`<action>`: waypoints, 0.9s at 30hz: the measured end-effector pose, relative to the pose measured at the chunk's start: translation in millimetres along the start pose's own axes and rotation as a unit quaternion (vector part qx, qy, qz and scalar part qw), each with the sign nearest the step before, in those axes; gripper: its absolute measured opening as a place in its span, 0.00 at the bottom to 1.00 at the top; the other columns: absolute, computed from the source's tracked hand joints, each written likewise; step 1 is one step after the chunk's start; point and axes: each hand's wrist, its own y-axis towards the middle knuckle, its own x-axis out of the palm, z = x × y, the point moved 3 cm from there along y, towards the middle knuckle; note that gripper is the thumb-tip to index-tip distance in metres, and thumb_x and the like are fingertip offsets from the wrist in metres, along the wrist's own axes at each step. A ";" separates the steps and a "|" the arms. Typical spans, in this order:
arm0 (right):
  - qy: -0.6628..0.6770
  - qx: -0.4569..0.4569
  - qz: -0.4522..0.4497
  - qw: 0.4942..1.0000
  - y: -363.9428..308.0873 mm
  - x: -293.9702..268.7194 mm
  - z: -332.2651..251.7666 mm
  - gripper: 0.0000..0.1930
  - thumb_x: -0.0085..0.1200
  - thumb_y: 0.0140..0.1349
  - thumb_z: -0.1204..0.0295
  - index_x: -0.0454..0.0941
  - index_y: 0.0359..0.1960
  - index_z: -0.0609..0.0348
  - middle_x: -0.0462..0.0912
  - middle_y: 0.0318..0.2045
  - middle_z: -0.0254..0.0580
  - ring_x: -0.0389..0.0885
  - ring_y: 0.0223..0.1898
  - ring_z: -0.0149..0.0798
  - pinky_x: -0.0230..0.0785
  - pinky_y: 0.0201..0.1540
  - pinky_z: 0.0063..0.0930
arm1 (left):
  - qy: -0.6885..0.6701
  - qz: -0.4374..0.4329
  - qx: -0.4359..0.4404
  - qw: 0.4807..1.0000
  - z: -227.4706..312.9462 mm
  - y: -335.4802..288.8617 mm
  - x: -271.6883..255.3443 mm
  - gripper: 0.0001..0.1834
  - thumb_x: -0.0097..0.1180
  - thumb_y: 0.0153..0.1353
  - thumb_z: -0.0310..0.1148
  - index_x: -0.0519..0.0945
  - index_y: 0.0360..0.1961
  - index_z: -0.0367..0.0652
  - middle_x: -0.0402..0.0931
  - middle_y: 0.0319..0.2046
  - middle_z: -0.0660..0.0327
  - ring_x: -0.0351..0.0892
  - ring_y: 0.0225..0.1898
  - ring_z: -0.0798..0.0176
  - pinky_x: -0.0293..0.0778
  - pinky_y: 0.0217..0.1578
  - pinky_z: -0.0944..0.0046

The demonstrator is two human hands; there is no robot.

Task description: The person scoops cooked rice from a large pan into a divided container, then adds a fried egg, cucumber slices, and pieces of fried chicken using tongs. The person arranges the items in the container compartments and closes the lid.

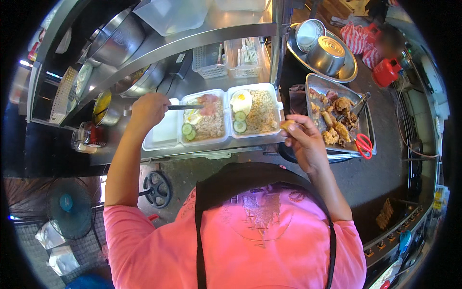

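My left hand [149,111] is closed round slim metal tongs [182,107], seen edge-on. Their tip meets pink meat slices [209,104], blurred, over the rice in the left foam box [225,113]. A fried egg [193,116] and cucumber slices [188,131] lie on that rice too. The right foam box [280,103] holds rice [262,111], an egg [241,101] and cucumber slices [239,126]. Beside its right edge, my right hand [306,143] pinches a small golden-brown piece of food [287,124] between thumb and fingers.
Right of the boxes, a metal tray [364,132] carries fried chicken [337,115], with red-handled scissors [364,146] at its edge. Behind it stand metal bowls [327,57]. A shelf edge [207,48] crosses above the counter; baskets of plastic cutlery [245,53] and pots [118,36] sit near it.
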 end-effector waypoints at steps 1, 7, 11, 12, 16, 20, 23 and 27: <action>0.021 0.022 -0.015 0.999 4.0 10.2 3.3 0.11 0.53 0.65 0.75 0.74 0.49 0.55 0.81 0.41 0.41 0.79 0.40 0.33 0.68 0.36 0.22 | 0.004 0.004 0.002 1.000 -5.9 -1.1 4.9 0.09 0.59 0.54 0.34 0.85 0.37 0.48 0.81 0.38 0.55 0.80 0.41 0.48 0.75 0.43 0.52; 0.132 0.076 -0.097 0.983 17.2 55.9 5.8 0.16 0.49 0.64 0.80 0.70 0.53 0.66 0.78 0.46 0.49 0.81 0.48 0.43 0.78 0.44 0.26 | 0.073 0.078 0.040 0.994 -13.3 -23.8 5.3 0.16 0.61 0.53 0.33 0.82 0.45 0.49 0.77 0.39 0.53 0.77 0.44 0.48 0.73 0.45 0.52; 0.189 0.062 -0.119 0.973 13.7 60.2 -2.9 0.14 0.49 0.64 0.83 0.70 0.51 0.66 0.77 0.48 0.53 0.81 0.48 0.47 0.78 0.50 0.32 | 0.042 0.081 0.025 0.996 18.7 -38.9 -19.5 0.18 0.60 0.53 0.31 0.80 0.47 0.46 0.77 0.41 0.54 0.77 0.45 0.48 0.71 0.46 0.52; 0.200 0.063 -0.117 0.971 11.3 58.6 -5.8 0.14 0.49 0.64 0.83 0.70 0.51 0.66 0.77 0.48 0.53 0.81 0.49 0.47 0.78 0.49 0.32 | 0.038 0.091 0.035 0.995 22.7 -41.3 -24.2 0.18 0.60 0.53 0.31 0.80 0.48 0.45 0.77 0.41 0.54 0.77 0.45 0.47 0.72 0.46 0.52; 0.223 0.064 -0.103 0.967 -3.5 49.6 -23.9 0.12 0.50 0.65 0.80 0.72 0.50 0.65 0.79 0.46 0.53 0.82 0.47 0.46 0.80 0.46 0.30 | 0.006 0.132 0.087 0.987 39.2 -39.8 -36.5 0.19 0.59 0.53 0.29 0.79 0.48 0.42 0.77 0.41 0.52 0.77 0.44 0.45 0.72 0.44 0.51; 0.216 0.045 -0.114 0.969 -15.7 27.0 -41.0 0.13 0.48 0.68 0.75 0.72 0.52 0.65 0.81 0.43 0.52 0.84 0.43 0.43 0.82 0.40 0.26 | -0.041 0.154 0.128 0.979 73.9 -32.6 -55.4 0.18 0.59 0.54 0.27 0.79 0.48 0.40 0.77 0.40 0.51 0.77 0.42 0.44 0.72 0.43 0.52; 0.213 0.023 -0.112 0.970 -26.3 6.2 -53.9 0.16 0.47 0.69 0.74 0.69 0.55 0.68 0.80 0.45 0.54 0.85 0.42 0.42 0.82 0.36 0.24 | -0.051 0.164 0.152 0.973 104.2 -23.6 -66.6 0.18 0.59 0.54 0.27 0.79 0.48 0.40 0.77 0.40 0.52 0.77 0.42 0.45 0.72 0.43 0.52; 0.222 0.004 -0.087 0.971 -40.6 -27.8 -67.6 0.15 0.48 0.68 0.73 0.71 0.53 0.67 0.81 0.43 0.50 0.85 0.39 0.39 0.80 0.31 0.22 | -0.053 0.182 0.199 0.962 153.7 -9.8 -81.6 0.18 0.59 0.53 0.27 0.79 0.48 0.42 0.77 0.40 0.53 0.76 0.43 0.47 0.71 0.44 0.52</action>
